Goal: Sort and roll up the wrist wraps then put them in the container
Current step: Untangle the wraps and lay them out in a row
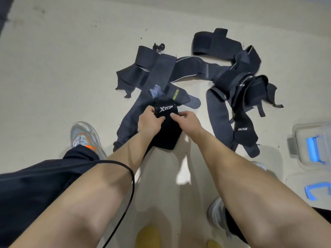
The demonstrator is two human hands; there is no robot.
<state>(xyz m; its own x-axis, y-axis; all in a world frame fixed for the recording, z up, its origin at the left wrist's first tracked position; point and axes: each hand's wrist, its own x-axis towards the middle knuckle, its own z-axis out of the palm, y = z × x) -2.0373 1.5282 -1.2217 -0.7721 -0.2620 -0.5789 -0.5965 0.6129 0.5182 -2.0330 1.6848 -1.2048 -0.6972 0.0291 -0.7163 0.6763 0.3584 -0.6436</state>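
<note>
On the floor (62, 68), right in front of the person, lies the black wrap (167, 136). The left hand (149, 122) and the right hand (189, 120) both pinch its far end, fingers (174, 115) curled on the cloth, most likely so the roll starts tight and straight. The other wraps (238, 83) lie in a loose heap just past it, not yet rolled. The clear box (302, 138) waits at the right, near enough to reach. The picture's edge cuts it off, so I cannot tell what is inside. The left arm hides part of the black wrap's near side
</note>
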